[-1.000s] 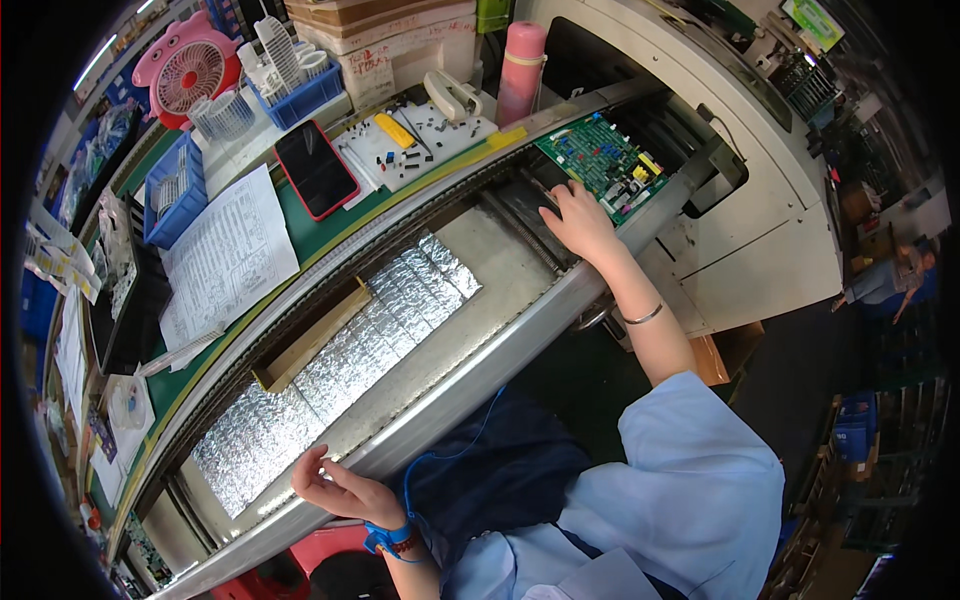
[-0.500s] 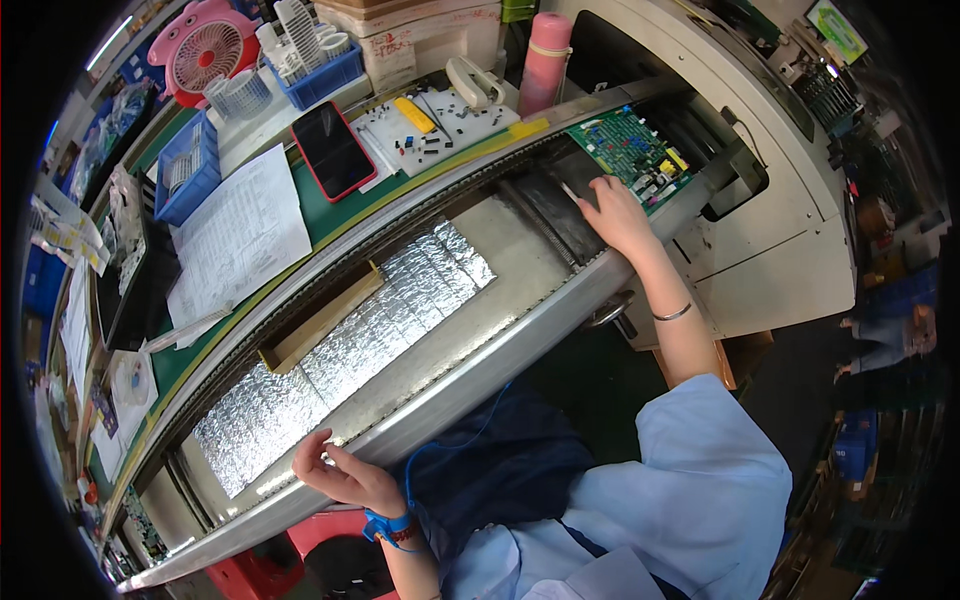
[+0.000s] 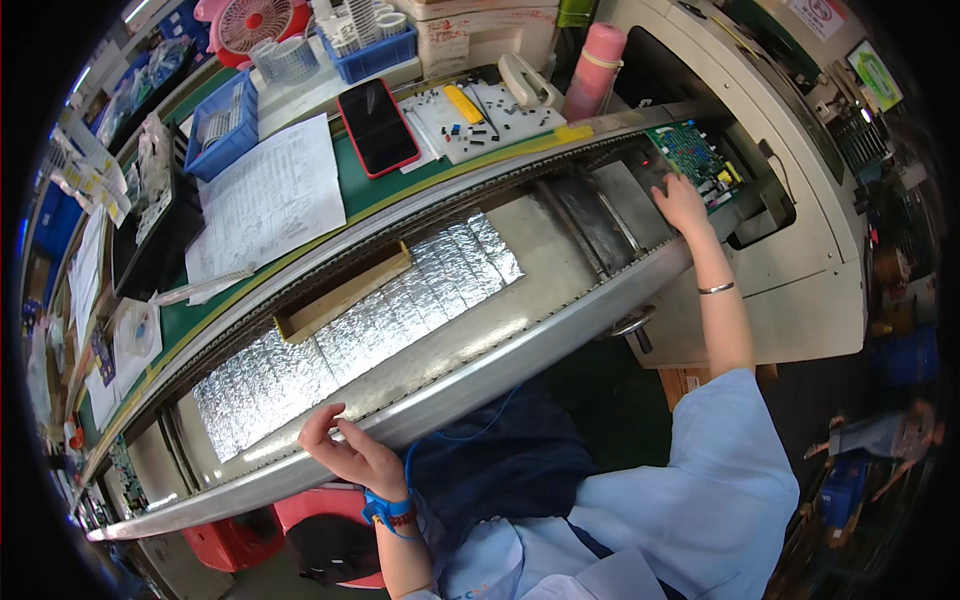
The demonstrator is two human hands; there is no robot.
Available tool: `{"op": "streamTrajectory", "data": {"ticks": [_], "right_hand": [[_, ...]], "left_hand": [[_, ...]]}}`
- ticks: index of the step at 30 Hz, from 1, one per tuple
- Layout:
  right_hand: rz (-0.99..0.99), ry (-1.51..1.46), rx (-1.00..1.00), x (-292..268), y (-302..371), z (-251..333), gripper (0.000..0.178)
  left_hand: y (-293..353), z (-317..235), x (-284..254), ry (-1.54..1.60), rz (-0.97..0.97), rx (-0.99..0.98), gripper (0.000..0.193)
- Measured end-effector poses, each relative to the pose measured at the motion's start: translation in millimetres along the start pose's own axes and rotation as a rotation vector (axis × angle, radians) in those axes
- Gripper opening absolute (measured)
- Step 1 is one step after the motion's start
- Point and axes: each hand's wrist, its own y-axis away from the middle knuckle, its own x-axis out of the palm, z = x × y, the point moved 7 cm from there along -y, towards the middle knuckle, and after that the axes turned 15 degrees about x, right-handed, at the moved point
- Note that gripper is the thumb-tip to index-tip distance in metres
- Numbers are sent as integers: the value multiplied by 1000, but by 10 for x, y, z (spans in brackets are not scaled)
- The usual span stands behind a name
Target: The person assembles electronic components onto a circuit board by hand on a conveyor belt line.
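Note:
A green circuit board (image 3: 692, 158) crowded with small parts lies at the far right end of the metal conveyor, by the opening of a pale machine. My right hand (image 3: 684, 208) is at the board's near left edge, its fingers apart and pointing away from me; whether the fingertips touch the board is hard to tell. At the conveyor's front rail (image 3: 460, 400), my left hand (image 3: 352, 455) hovers palm up with loosely curled, parted fingers and nothing in them. A blue wrist strap (image 3: 386, 510) with a cord circles my left wrist.
Silver foil sheeting (image 3: 350, 345) and a narrow wooden frame (image 3: 345, 295) lie in the conveyor bed. Along its far side are a phone (image 3: 378, 128), papers (image 3: 270, 200), a white board with small components (image 3: 480, 125) and a pink bottle (image 3: 594, 72). The machine (image 3: 800, 200) stands at right.
The circuit board has moved right along the conveyor, closer to the machine's opening, and my right hand has followed it. My left hand stays by the front rail. The view has shifted slightly.

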Motion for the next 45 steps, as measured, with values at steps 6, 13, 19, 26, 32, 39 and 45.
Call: {"op": "streamTrajectory", "data": {"ticks": [6,13,19,26,32,39,45], "right_hand": [[54,88,-80,418,-466,-337,45],[151,339,46,838,-1215,-1414,51],[-45,213,-40,302,-1014,-414,38],[-213,-562,-698,-1020,664,1975,36],[6,-686,-1256,-1293,2312,3015,50],[335,-749,-1589,-1260,3378,3307,59],[381,-685,-1619,-1178,3550,3432,62]], "left_hand": [[-24,-65,-64,-107,20,64,20],[-135,-194,-50,-78,18,148,26],[-190,-203,-94,-63,-9,157,24],[-320,-215,-280,128,25,197,27],[-645,426,-1475,-312,-241,123,27],[-703,1865,-3556,-682,-608,-87,23],[-912,2383,-4359,-1101,-491,-152,32]]}}
